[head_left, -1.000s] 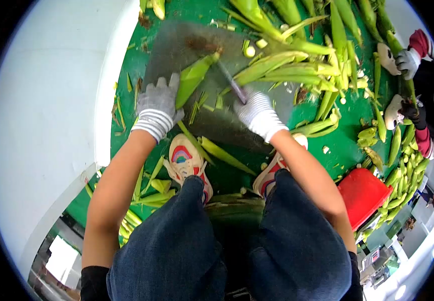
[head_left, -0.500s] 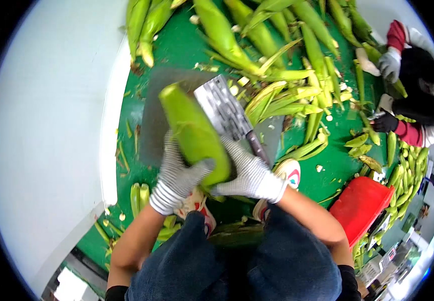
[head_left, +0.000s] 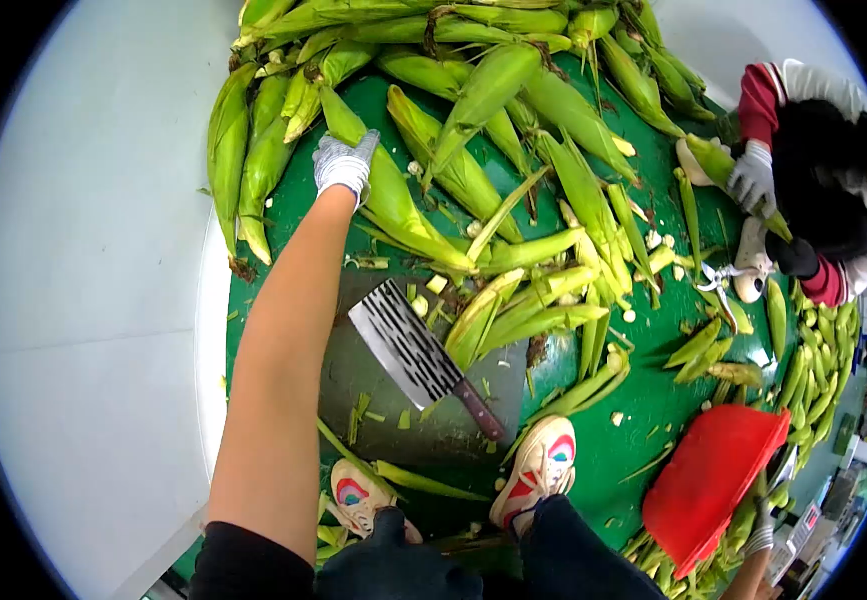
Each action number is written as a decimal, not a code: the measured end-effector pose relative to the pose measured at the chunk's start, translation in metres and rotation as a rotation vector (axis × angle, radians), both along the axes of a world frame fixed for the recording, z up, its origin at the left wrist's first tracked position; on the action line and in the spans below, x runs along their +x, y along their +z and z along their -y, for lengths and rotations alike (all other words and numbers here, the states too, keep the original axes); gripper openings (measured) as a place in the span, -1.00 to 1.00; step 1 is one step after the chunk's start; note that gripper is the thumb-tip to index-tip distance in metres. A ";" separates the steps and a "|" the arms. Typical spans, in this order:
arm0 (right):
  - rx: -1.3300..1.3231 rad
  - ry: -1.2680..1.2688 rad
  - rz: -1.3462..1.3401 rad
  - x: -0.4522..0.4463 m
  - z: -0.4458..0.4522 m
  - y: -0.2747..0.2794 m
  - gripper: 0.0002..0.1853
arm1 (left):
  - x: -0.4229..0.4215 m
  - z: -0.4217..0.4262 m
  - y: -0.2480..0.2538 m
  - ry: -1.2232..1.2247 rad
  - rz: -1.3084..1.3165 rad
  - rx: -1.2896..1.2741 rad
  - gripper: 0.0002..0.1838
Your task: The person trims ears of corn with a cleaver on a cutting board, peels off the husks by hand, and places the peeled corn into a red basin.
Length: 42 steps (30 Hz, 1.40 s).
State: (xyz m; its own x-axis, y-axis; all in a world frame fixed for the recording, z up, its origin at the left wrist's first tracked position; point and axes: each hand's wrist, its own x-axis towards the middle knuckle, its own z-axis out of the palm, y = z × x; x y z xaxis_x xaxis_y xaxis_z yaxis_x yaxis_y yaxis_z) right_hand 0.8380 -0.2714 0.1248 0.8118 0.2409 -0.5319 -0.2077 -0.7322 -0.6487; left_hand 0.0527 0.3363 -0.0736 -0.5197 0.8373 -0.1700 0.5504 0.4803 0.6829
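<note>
My left hand (head_left: 346, 165), in a grey striped glove, reaches forward with its fingers wrapped over the upper part of a green corn ear (head_left: 393, 200) in its husk. The cleaver (head_left: 413, 345) lies flat on the dark board (head_left: 378, 400), its handle pointing toward my right shoe. At the lower right edge my right hand (head_left: 759, 532), also gloved, is beside the pile of corn ears past the red container. Its fingers are small and partly hidden, and what they hold, if anything, cannot be made out.
Husked-in corn ears (head_left: 463, 50) and cut leaves (head_left: 543, 320) spread over the green floor (head_left: 593, 450). A red container (head_left: 713, 480) stands at the right before more ears (head_left: 823, 360). A co-worker (head_left: 833, 180) holds an ear; pruning shears (head_left: 718, 285) are near them. A white wall is left.
The thick ear has left both hands' grasp in front of me. My left hand moved forward onto another ear; my right hand moved far right. The cleaver now rests on the board, and the view has shifted.
</note>
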 end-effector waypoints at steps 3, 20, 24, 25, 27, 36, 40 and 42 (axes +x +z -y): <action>-0.159 -0.009 0.057 0.030 0.018 -0.033 -0.67 | -0.009 -0.027 -0.019 0.181 0.500 -0.079 -0.19; -0.247 1.932 0.434 -0.522 -0.255 -0.182 -0.49 | -0.091 0.374 0.072 0.619 1.311 0.309 -0.36; -0.184 1.507 -0.621 -0.486 -0.258 -0.183 -0.77 | -0.101 0.414 0.067 0.723 1.255 0.261 -0.29; -0.202 1.382 -0.859 -0.474 -0.261 -0.167 -0.80 | -0.103 0.414 0.066 0.745 1.250 0.283 -0.29; -0.295 1.221 -0.983 -0.456 -0.252 -0.147 -0.83 | -0.107 0.416 0.065 0.790 1.240 0.321 -0.30; -0.301 1.934 0.128 -0.503 -0.241 -0.101 -0.66 | -0.105 0.376 0.064 0.488 1.321 0.315 -0.31; -0.193 1.841 0.072 -0.519 -0.240 -0.133 -0.70 | -0.116 0.370 0.062 0.448 1.032 0.352 -0.48; 0.020 1.687 0.023 -0.522 -0.233 -0.123 -0.64 | -0.110 0.369 0.073 0.535 0.957 0.362 -0.51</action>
State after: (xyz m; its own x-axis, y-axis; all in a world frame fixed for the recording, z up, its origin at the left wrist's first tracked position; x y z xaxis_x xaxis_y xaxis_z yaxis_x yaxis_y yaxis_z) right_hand 0.3162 -0.0389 0.0016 -0.3331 0.7927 -0.5106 0.7515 -0.1039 -0.6515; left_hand -0.0569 -0.0325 -0.0005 -0.6107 0.6292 -0.4808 -0.4818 0.1865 0.8562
